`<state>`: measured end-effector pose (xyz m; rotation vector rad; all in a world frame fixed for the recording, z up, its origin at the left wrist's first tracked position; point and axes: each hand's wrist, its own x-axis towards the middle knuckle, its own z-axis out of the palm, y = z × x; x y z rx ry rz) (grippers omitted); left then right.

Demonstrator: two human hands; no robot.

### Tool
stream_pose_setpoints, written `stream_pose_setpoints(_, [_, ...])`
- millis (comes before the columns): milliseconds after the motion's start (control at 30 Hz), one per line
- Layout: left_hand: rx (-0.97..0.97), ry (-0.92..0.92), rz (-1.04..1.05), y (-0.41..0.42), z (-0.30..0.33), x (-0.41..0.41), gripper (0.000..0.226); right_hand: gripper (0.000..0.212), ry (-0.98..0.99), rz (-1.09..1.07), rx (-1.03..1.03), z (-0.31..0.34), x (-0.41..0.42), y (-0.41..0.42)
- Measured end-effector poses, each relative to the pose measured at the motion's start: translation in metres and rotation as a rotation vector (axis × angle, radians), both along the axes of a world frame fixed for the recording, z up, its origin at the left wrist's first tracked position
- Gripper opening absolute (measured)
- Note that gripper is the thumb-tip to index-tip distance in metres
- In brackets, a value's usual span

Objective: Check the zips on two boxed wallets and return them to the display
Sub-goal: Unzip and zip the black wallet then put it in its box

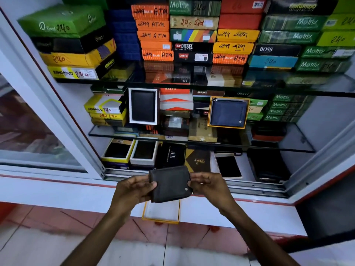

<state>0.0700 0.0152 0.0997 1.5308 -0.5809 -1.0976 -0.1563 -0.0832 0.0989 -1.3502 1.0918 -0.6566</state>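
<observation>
A dark grey zip wallet [171,184] with a small metal stud is held in front of the display case, between both hands. My left hand [134,189] grips its left edge, thumb on the front. My right hand [205,186] pinches its right edge, fingers curled near the zip side. Under the wallet an empty orange-rimmed box [161,212] lies on the white ledge. On the middle glass shelf a navy blue zip wallet [227,113] stands upright in a matching orange-rimmed box [209,112]. A black wallet in a white box [143,106] stands to its left.
The open glass case holds stacks of coloured wallet boxes on the top shelf [192,35]. Open boxes with dark wallets lie on the bottom shelf [132,152]. A sliding glass door frame [63,120] runs at the left. The red-trimmed white ledge [249,210] juts out below.
</observation>
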Motion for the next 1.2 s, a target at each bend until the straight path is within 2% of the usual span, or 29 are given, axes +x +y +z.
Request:
stream_pose_setpoints(167, [0.126, -0.055, 0.085, 0.01, -0.047, 0.008, 0.021, 0.014, 0.193, 0.046, 0.025, -0.045, 0.024, 0.006])
stream_pose_setpoints(300, [0.226, -0.21, 0.092, 0.013, -0.081, 0.015, 0.015, 0.005, 0.296, 0.068, 0.047, -0.071, 0.04, 0.01])
stream_pose_setpoints(433, [0.317, -0.507, 0.008, 0.004, -0.105, 0.018, 0.016, 0.032, 0.382, 0.062, 0.076, -0.094, 0.051, 0.012])
stream_pose_setpoints(667, [0.362, -0.662, -0.064, -0.002, -0.12, 0.015, 0.025, 0.034, 0.458, -0.026, 0.075, -0.116, 0.055, 0.017])
stream_pose_setpoints(833, [0.433, -0.617, -0.105, -0.004, -0.12, 0.012, 0.03, 0.031, 0.4, -0.077, 0.219, -0.112, 0.057, 0.018])
stream_pose_setpoints(967, [0.421, -0.564, -0.085, -0.005, -0.104, 0.011, 0.023, 0.008, 0.278, -0.137, 0.272, -0.105, 0.052, 0.019])
stream_pose_setpoints(1000, [0.405, -0.55, -0.059, -0.005, -0.098, 0.012, 0.022, 0.014, 0.24, -0.161, 0.278, -0.102, 0.049, 0.019])
stream_pose_setpoints(1133, [0.253, -0.503, 0.057, -0.012, -0.048, 0.011, 0.008, 0.019, 0.101, -0.223, 0.183, -0.066, 0.037, 0.008])
stream_pose_setpoints(1200, [0.165, -0.478, 0.092, -0.021, -0.018, 0.01, 0.01, 0.022, 0.047, -0.246, 0.112, -0.041, 0.035, -0.002])
